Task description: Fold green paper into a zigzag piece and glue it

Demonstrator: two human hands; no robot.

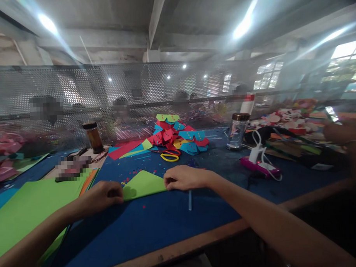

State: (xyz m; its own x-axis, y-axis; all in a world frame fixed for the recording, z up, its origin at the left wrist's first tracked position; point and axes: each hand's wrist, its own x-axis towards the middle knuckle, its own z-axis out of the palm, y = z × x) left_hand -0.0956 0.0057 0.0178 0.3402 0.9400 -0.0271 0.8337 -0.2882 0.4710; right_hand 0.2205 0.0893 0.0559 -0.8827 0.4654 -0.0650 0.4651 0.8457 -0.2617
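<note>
A light green sheet of paper [145, 183], folded to a peak at its far edge, lies on the blue tabletop between my hands. My left hand [107, 195], fingers curled, grips its left corner. At the opposite corner my right hand [179, 178] has its fingers closed on the same paper. A narrow clear strip [190, 200] lies just under my right wrist. Beyond the paper are scattered red bits and yellow-handled scissors [169, 156]. Behind them rises a pile of folded paper pieces [178, 136] in red, blue, green and yellow, with small cut holes.
Large green sheets [26, 212] lie at the left, with a pixelated object [74, 167] behind. A brown drink bottle [93, 137] and a clear bottle [238, 131] stand farther back. A purple device [261, 166] with a white cable sits right. A perforated screen [135, 84] borders the table; another person's arm is at far right.
</note>
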